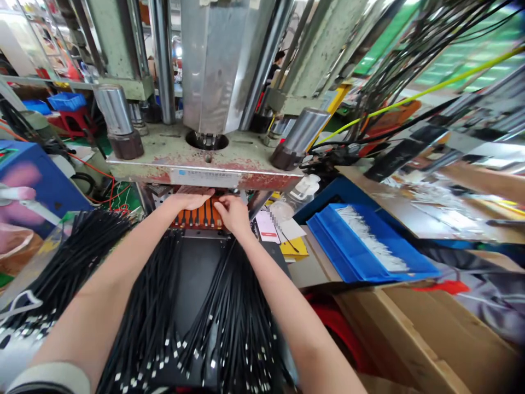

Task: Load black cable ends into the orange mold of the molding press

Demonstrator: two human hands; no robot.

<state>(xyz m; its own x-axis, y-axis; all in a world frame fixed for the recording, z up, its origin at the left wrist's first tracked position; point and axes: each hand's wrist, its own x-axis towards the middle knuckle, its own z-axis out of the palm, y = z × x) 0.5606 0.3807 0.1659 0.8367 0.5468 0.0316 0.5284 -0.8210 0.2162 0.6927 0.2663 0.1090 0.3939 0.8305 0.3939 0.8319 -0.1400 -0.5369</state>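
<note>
Both hands reach under the green press plate (205, 164), at an orange-brown fixture (199, 214) in which several short black connector pieces lie side by side. My left hand (192, 198) lies flat over the fixture's left and rear part, fingers extended to the right. At the right end of the fixture, my right hand (233, 212) has its fingers bent, thumb and index finger close together; what they hold, if anything, is too small to make out. Black cables with light metal tips (241, 306) hang in bundles in front of the fixture.
More black cables (82, 246) lie at the left. A blue tray (328, 241) holding white pieces, a phone (267, 227) and a cardboard box (430, 328) are at the right. A pink fan (20, 194) stands left. Steel columns rise above the press; a person is in the background.
</note>
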